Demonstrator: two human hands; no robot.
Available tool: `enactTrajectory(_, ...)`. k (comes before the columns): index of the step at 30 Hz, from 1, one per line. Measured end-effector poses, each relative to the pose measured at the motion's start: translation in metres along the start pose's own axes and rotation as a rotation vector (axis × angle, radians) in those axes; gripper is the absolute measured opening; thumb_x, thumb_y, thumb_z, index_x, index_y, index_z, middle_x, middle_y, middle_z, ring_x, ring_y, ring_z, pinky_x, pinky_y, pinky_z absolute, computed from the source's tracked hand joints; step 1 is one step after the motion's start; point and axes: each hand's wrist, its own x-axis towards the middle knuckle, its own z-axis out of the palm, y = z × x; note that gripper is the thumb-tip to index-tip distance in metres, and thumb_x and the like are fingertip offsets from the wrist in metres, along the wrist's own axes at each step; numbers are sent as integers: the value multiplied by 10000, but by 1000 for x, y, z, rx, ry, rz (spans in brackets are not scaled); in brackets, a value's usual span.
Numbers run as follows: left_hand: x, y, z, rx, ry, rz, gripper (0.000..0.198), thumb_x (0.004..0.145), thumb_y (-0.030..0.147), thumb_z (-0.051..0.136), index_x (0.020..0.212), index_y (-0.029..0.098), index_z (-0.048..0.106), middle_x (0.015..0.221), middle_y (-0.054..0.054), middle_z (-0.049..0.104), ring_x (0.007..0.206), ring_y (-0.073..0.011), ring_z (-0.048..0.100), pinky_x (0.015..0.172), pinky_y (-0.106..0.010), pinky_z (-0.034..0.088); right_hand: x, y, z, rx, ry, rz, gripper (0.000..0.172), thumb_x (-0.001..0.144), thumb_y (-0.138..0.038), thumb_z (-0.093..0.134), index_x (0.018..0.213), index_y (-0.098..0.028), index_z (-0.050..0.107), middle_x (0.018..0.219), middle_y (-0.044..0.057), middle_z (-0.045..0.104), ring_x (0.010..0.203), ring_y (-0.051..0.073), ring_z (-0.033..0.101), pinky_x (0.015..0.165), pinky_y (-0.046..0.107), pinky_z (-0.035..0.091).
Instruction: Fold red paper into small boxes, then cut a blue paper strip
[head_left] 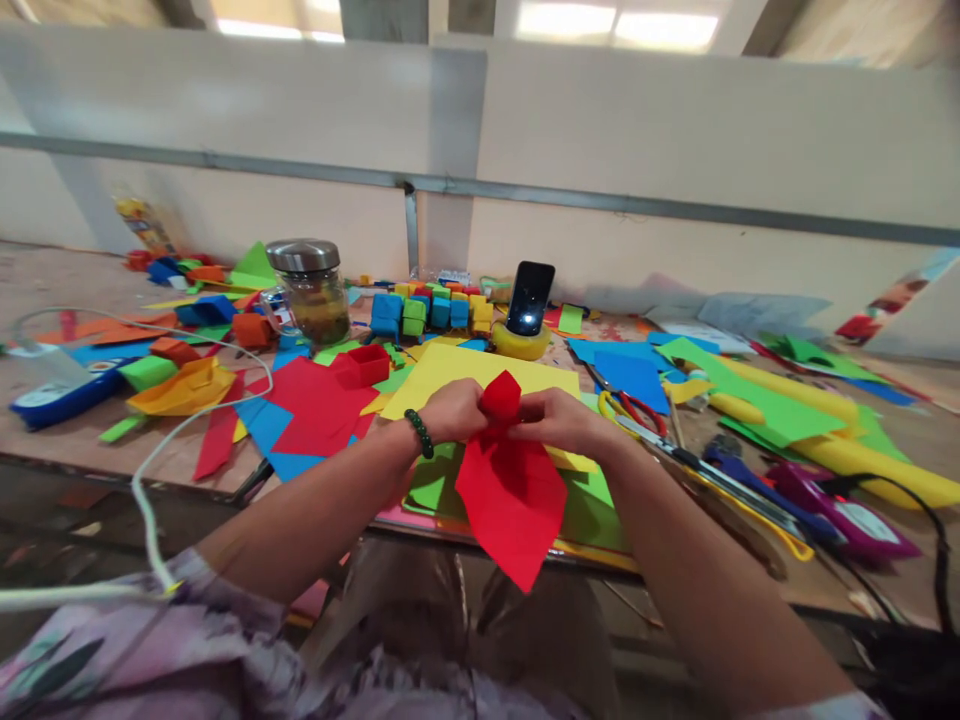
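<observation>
Paper [512, 500], red and creased, is held up in both hands over the front of the table [150, 462], its broad lower part pointing down past the edge in view. Left hand [454, 408]: fingers curled, closed on the narrow upper part; fingertips hidden behind it. Right hand [564, 420]: thumb and forefinger nearly together on the opposite side of that narrow part, pinching it; firmness of grip cannot be told. A yellow sheet [487, 362] lies just behind, green sheets [439, 485] beneath. Scissors [641, 412] and cutter [750, 490] lie to the right, neither in hand.

Step in hand, in this inspector's judgement: folding or gathering at the narrow part. A next move would call for the left grip to steady the work while the right fingers press the crease evenly.
</observation>
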Motion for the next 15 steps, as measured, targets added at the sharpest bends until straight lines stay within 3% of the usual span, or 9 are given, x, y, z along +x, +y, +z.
enactTrajectory(4,1,1,2,-32,-33,19,177,634,212,627,705,85,728,556,-4,590,573,-140,514,544,-223,388,2,0,6,-204,205,75,217,725,-285,664,844,-159,794,718,9,728,703,192,629,570,228,426)
enactTrajectory(7,2,2,0,-112,-47,55,258,668,255,616,814,91,752,715,-19,691,688,-161,575,663,-242,457,2,2,7,-245,230,66,211,727,-268,661,863,-183,798,718,8,732,687,182,627,557,223,416)
enactTrajectory(11,0,7,-7,-240,-36,115,326,680,372,670,812,84,748,783,-56,713,762,-189,594,716,-271,452,1,4,6,-115,314,-66,220,695,-231,672,884,-176,772,757,2,734,720,198,649,594,240,458)
enactTrajectory(15,-2,9,-20,-597,101,61,586,800,629,526,1014,117,716,983,-95,700,905,-193,613,795,-283,445,-1,4,3,2,564,-312,119,725,-256,687,796,-174,736,805,34,730,761,206,658,710,303,514)
